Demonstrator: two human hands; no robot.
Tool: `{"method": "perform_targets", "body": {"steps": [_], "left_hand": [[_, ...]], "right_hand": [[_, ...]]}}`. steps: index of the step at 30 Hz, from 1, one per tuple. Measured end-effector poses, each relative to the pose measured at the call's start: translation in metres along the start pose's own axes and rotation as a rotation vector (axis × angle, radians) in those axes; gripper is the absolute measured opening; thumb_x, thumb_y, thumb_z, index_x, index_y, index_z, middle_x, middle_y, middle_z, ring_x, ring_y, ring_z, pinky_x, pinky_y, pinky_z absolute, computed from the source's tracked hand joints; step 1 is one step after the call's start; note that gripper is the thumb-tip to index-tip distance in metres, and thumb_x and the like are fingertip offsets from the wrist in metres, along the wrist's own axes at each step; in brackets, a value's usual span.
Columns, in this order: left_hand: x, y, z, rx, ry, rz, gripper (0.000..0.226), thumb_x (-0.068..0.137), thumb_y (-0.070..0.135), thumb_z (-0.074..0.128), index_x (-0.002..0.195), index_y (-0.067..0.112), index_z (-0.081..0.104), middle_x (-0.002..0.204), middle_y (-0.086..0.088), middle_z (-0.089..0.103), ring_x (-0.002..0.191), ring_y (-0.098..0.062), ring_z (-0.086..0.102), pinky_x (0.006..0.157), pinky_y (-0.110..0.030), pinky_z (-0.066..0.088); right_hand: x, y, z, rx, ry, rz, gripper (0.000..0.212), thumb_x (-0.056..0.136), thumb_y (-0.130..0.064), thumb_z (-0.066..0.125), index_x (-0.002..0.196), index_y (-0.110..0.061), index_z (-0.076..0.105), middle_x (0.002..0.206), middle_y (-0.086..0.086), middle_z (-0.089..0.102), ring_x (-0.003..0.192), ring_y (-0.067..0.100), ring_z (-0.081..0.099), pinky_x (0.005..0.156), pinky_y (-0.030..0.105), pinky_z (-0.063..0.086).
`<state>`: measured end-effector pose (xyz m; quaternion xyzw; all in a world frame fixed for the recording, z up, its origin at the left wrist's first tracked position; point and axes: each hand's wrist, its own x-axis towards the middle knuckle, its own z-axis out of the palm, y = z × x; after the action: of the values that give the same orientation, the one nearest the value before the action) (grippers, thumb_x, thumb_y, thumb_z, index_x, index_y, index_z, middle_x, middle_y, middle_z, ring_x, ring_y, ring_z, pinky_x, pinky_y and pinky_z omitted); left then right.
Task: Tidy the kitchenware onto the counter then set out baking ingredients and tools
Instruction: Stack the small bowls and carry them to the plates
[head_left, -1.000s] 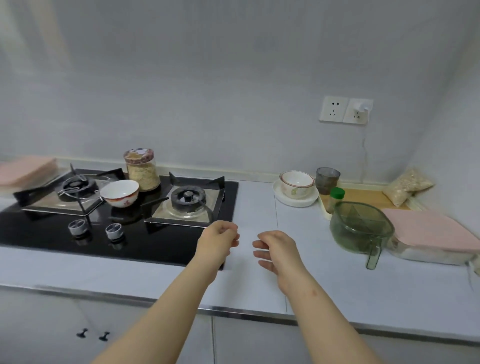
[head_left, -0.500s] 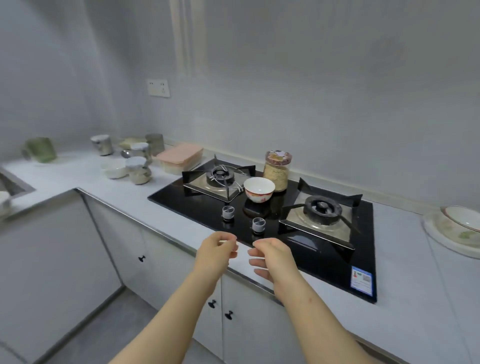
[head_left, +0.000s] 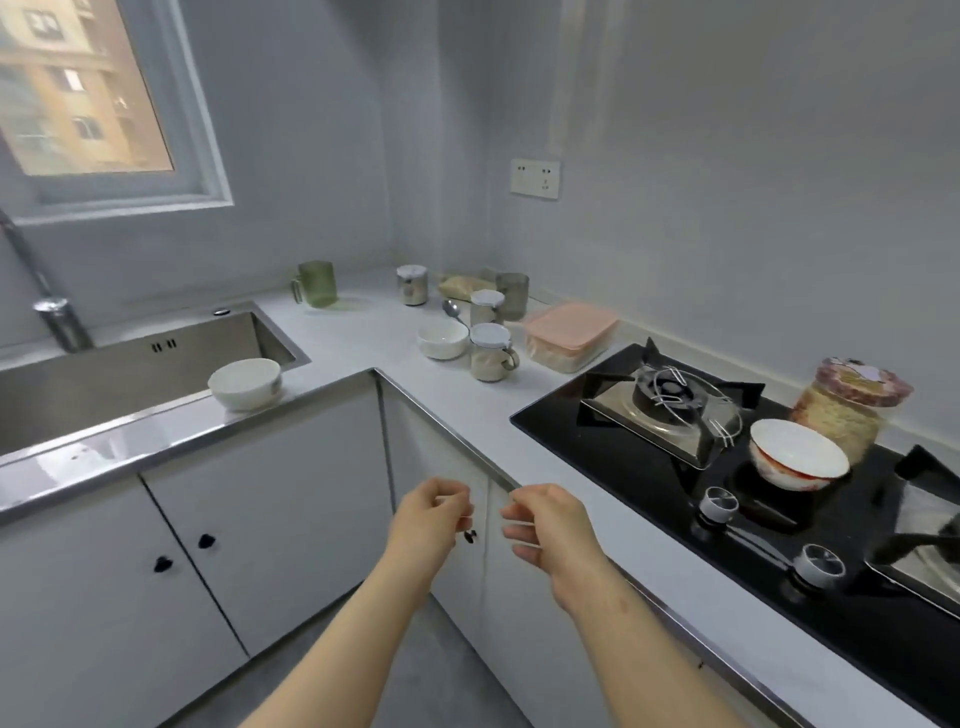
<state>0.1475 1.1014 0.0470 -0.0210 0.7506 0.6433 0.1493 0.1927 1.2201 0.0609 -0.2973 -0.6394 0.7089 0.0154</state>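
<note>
Hovering empty, loosely curled: left hand (head_left: 428, 514), right hand (head_left: 550, 525). Jar (head_left: 844, 415) holds beige grain, perhaps; bowl (head_left: 797, 457) empty.

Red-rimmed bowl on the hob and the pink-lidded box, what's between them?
In the head view, a gas burner sits between the red-rimmed bowl and the pink-lidded box.

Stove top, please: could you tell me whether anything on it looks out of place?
Yes. A red-rimmed bowl and a lidded jar of grain stand on the black glass hob between the burners, rather than on the counter. Nothing looks spilled or broken.
</note>
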Motion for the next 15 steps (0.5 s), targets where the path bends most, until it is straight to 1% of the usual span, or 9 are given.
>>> {"method": "perform_targets", "body": {"steps": [2,7,9,12,15], "left_hand": [[0.014,-0.002,-0.017,-0.020,0.038,-0.018,0.013,0.093,0.013,0.048,0.087,0.018,0.058,0.083,-0.001,0.063,0.072,-0.011,0.060,0.065,-0.023,0.042],[0.060,-0.001,-0.056,-0.045,0.158,-0.039,0.013,0.093,0.011,0.049,0.087,0.017,0.058,0.081,-0.001,0.063,0.072,-0.012,0.060,0.064,-0.025,0.041],[0.086,0.002,-0.070,-0.044,0.200,-0.036,0.014,0.092,0.011,0.048,0.086,0.019,0.058,0.083,-0.001,0.064,0.074,-0.013,0.060,0.066,-0.025,0.042],[0.129,0.010,-0.086,-0.028,0.247,-0.028,0.014,0.092,0.012,0.049,0.086,0.020,0.057,0.087,-0.003,0.065,0.077,-0.014,0.061,0.068,-0.027,0.043],[0.172,0.025,-0.100,-0.024,0.293,-0.031,0.015,0.092,0.010,0.049,0.084,0.019,0.057,0.085,-0.004,0.063,0.074,-0.014,0.060,0.067,-0.027,0.042]], "right_hand": [[0.014,-0.004,0.018,-0.021,-0.027,0.003,0.011,0.091,-0.010,0.047,0.084,-0.013,0.055,0.082,0.004,0.060,0.067,0.014,0.056,0.061,0.024,0.044],[0.066,-0.017,0.071,-0.044,-0.131,0.009,0.009,0.091,-0.010,0.047,0.085,-0.013,0.053,0.079,0.002,0.060,0.065,0.014,0.055,0.061,0.024,0.043],[0.091,-0.024,0.093,-0.051,-0.179,0.012,0.009,0.091,-0.011,0.047,0.085,-0.014,0.053,0.077,0.000,0.059,0.064,0.013,0.054,0.061,0.024,0.042],[0.129,-0.037,0.121,-0.046,-0.241,0.015,0.013,0.092,-0.009,0.047,0.080,-0.014,0.050,0.072,0.001,0.057,0.059,0.013,0.052,0.056,0.023,0.039],[0.168,-0.055,0.143,-0.065,-0.276,0.016,0.014,0.092,-0.009,0.047,0.079,-0.014,0.051,0.071,0.001,0.057,0.059,0.013,0.052,0.056,0.023,0.038]]}}
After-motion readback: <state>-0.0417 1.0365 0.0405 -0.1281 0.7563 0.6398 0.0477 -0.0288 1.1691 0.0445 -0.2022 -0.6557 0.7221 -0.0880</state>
